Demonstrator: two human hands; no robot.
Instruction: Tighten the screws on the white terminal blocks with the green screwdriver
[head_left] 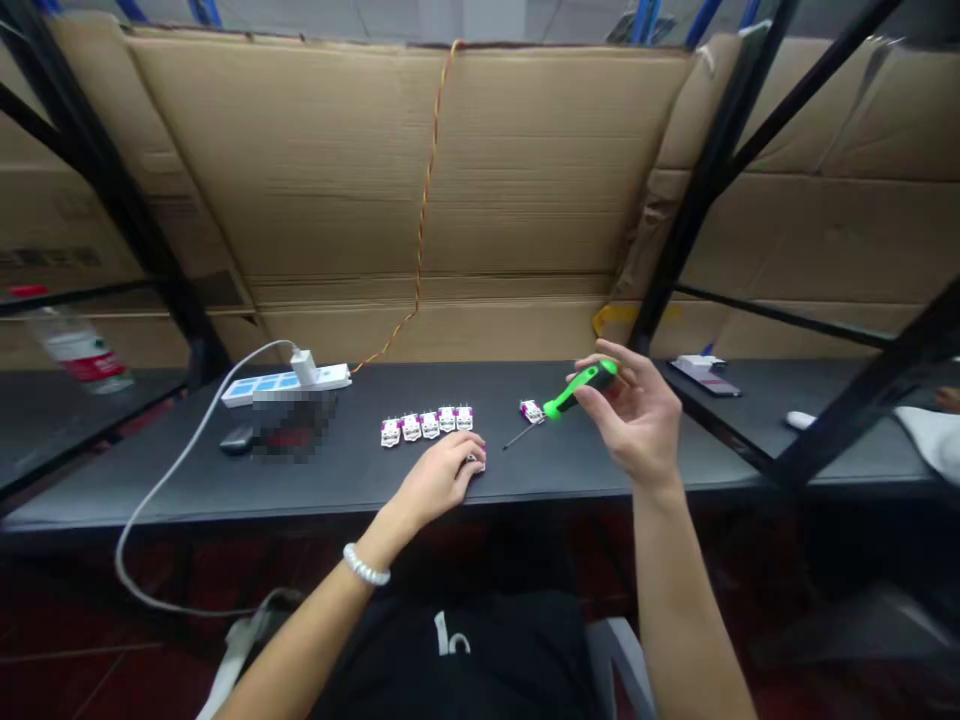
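The right hand [626,415] is clenched on a green-handled screwdriver [581,388] above the counter [570,465], a lone board [532,411] just beside it, while the left hand [439,478] rests loosely curled, perhaps over another board, by a row of five small boards [427,425].

A dark grey workbench [187,490] carries a white power strip [285,388], a row of five small white-and-pink circuit modules [427,425] and a sixth module [532,411] set apart. A dark object [237,440] near the strip is perhaps a mouse.
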